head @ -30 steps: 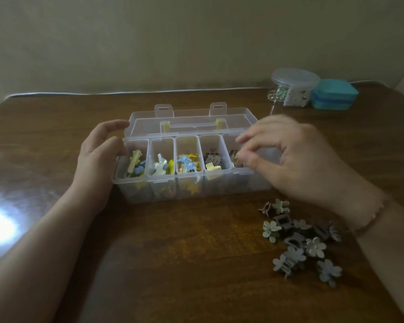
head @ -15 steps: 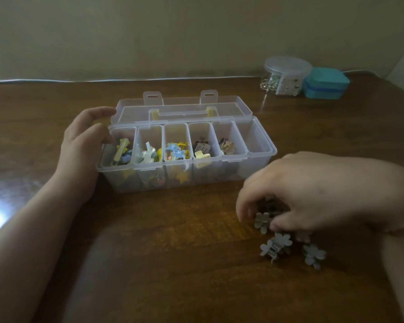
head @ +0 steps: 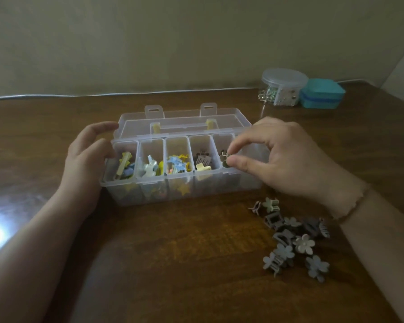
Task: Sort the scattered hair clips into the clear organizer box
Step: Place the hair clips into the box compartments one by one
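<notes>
Right hand [head: 282, 159] pinches small dark clip [head: 225, 157] between thumb and forefinger, directly over fifth compartment of organizer box [head: 184, 193]. Drop goes straight down. Left hand [head: 89, 155], fingers relaxed, steadies box's left end. Remaining clips [head: 289, 238] on desk [head: 173, 264] near right wrist.

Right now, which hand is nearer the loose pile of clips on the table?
Right. The right hand is over the box's right end, just behind the pile of clips; the left hand rests on the organizer box at its far left end.

The right hand [head: 280, 159] pinches a small clip [head: 225, 157] over the organizer box [head: 173, 192]; the left hand [head: 89, 157] rests on its end.
</notes>
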Demonstrator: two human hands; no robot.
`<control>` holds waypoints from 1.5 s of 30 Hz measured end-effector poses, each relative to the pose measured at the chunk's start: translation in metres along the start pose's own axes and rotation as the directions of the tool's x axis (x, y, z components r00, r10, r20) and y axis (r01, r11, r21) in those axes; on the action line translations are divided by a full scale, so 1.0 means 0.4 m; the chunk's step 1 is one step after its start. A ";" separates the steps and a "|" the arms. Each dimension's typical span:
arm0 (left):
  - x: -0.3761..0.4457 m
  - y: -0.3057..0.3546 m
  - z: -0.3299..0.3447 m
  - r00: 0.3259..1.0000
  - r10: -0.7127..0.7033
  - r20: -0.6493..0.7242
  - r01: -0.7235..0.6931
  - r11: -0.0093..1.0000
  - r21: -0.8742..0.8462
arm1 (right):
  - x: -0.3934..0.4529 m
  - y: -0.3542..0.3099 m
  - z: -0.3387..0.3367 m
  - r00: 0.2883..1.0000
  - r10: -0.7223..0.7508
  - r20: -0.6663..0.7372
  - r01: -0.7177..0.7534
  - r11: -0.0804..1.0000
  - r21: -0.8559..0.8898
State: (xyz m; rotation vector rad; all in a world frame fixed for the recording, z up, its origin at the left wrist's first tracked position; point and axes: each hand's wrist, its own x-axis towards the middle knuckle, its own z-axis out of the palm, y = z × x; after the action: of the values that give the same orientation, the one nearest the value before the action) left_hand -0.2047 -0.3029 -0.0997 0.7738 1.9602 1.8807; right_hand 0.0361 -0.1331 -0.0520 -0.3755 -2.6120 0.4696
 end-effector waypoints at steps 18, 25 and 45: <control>0.010 -0.008 -0.015 1.000 0.006 -0.007 -0.006 0.997 0.074 | -0.024 0.056 -0.165 0.931 0.271 0.245 -0.235 0.958 -0.166; 0.022 -0.050 -0.068 0.996 -0.046 0.082 0.040 0.996 0.082 | -0.003 0.070 -0.102 0.758 0.405 0.511 -0.280 0.910 -0.307; -0.004 0.010 -0.007 0.999 -0.036 -0.004 0.036 0.998 0.052 | -0.006 0.040 -0.093 0.971 0.197 0.138 -0.207 0.977 0.059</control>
State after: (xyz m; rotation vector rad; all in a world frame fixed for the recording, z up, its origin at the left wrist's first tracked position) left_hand -0.2041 -0.3062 -0.0958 0.7451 2.0189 1.8183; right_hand 0.0589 -0.1096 -0.0281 -0.6095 -2.6865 0.6776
